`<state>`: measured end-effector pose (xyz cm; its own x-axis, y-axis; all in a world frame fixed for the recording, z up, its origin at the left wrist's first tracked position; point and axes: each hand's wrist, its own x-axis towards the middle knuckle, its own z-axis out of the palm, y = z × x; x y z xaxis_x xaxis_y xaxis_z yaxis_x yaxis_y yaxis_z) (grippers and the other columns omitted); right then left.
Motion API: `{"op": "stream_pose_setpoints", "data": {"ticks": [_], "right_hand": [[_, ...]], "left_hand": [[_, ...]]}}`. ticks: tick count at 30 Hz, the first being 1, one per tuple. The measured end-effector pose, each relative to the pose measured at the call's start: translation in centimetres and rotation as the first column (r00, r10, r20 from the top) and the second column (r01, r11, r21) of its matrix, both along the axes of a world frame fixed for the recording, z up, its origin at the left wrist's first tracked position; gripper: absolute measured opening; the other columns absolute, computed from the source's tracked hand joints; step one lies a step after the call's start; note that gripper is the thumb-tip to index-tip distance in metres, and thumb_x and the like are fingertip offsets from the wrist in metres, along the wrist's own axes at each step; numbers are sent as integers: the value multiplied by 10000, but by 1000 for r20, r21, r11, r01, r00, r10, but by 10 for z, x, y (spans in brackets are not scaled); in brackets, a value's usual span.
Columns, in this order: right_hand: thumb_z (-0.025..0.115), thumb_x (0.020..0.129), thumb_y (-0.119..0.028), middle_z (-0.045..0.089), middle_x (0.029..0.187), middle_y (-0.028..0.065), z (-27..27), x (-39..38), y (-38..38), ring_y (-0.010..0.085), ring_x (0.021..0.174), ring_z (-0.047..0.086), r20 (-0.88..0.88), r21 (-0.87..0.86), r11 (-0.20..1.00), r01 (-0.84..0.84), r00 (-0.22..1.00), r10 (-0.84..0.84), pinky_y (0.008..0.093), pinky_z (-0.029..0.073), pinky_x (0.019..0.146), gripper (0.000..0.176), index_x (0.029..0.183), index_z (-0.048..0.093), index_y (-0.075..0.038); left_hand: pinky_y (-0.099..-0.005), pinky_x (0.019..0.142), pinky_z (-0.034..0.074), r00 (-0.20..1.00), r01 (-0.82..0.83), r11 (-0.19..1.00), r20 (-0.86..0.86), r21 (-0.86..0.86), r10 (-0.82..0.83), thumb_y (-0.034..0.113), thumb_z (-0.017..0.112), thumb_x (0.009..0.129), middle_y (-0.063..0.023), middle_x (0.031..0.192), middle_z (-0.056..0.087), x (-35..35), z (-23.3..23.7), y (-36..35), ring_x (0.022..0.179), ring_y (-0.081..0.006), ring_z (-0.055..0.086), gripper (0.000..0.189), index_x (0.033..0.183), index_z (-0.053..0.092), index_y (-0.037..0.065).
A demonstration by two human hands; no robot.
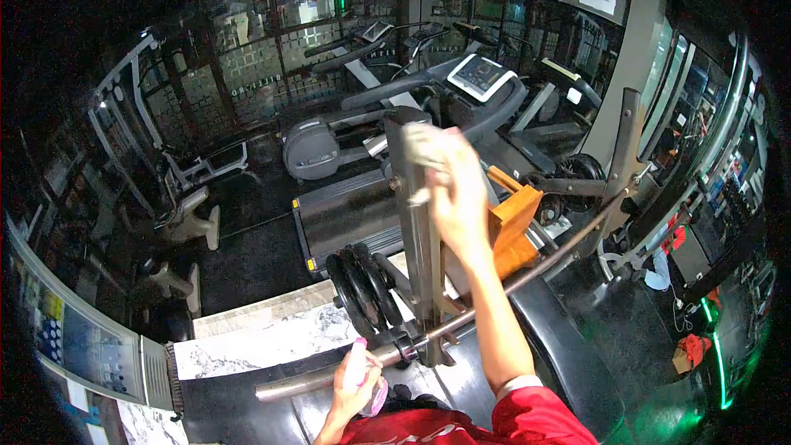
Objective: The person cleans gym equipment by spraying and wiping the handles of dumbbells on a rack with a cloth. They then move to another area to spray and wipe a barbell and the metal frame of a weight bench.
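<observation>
My right hand [453, 198] is raised and wrapped round a pale cloth [428, 152], pressed to the upper part of a dark metal upright post [418, 239]. Motion blurs the cloth and the fingers. Low in front of me, my left hand [354, 387] is closed round a white and pink spray bottle [357, 363]. Close beside that hand runs the thick end of a barbell [305, 381], which rests across the rack. Black weight plates [362, 288] hang on a peg at the post's left.
Under the barbell lies a black padded bench [560, 346]. Beyond the post stand a treadmill [354, 214] and an orange-brown wooden box [515, 227]. A second rack upright [622, 148] rises at the right. A glass-fronted fridge [82, 346] stands at the left.
</observation>
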<state>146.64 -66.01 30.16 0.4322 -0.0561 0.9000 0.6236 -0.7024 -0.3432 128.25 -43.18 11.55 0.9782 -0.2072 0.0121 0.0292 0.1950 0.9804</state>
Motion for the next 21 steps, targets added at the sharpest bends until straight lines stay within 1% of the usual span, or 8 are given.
{"op": "stream_pose_setpoints", "data": {"ticks": [4,6,11,14,16,17,20,21], "right_hand": [[503,836,39,559,1153,207,-18,1,15,341,1091,561,-108,257,966,24,994,4,363,450,924,384,1208,500,-56],[488,877,1,618,1049,206,-28,-14,12,311,1004,616,-290,528,849,-9,938,190,349,464,882,302,1176,504,-39],[493,927,-88,616,996,136,-111,-56,-19,170,942,560,-513,388,921,-23,825,237,288,432,846,290,1207,502,-10],[520,925,-120,631,1041,137,-144,-83,-35,182,960,580,-685,370,928,45,688,239,306,446,841,292,1188,525,6],[528,923,-124,638,1074,141,-142,-95,-41,178,976,587,-823,140,984,110,566,54,310,453,841,287,1180,539,4],[556,907,-163,632,849,205,-138,-99,-42,225,824,662,-803,62,991,116,596,-20,368,485,740,283,1164,545,-43],[559,909,-169,642,937,180,-120,-95,-49,189,915,634,-760,235,964,126,642,101,334,475,814,282,1159,563,-38],[550,917,-165,620,1092,138,-114,-90,-51,168,1059,564,-624,465,884,41,723,295,294,413,931,276,1153,582,-24]], "left_hand": [[-275,578,532,999,4,1000,41,-10,-4,-52,534,878,-84,903,560,1,-3,2,630,-133,608,262,1123,455,-10],[-275,580,529,1000,-10,1000,28,-13,10,-41,540,881,-86,901,561,-1,-12,4,626,-133,604,251,1115,454,-11],[-272,579,522,999,-8,1000,35,-24,8,-23,559,883,-87,897,558,4,-15,4,616,-134,596,209,1069,466,-15],[-266,574,518,999,-46,996,-11,-73,45,-23,562,881,-82,894,556,9,-9,1,615,-131,598,193,1049,466,-17],[-262,571,517,999,-41,998,7,-57,41,-23,564,879,-81,891,556,12,-9,4,617,-131,601,199,1051,463,-17],[-259,569,516,999,-31,999,24,-43,32,-22,566,877,-79,889,556,14,-9,5,619,-130,605,205,1053,460,-17],[-259,566,513,998,-57,998,34,-7,57,-25,562,874,-81,894,559,16,-6,8,625,-133,611,201,1048,463,-15],[-259,566,513,998,-60,998,37,-8,60,-25,562,874,-81,894,559,17,-7,9,625,-133,611,201,1048,463,-15]]}}
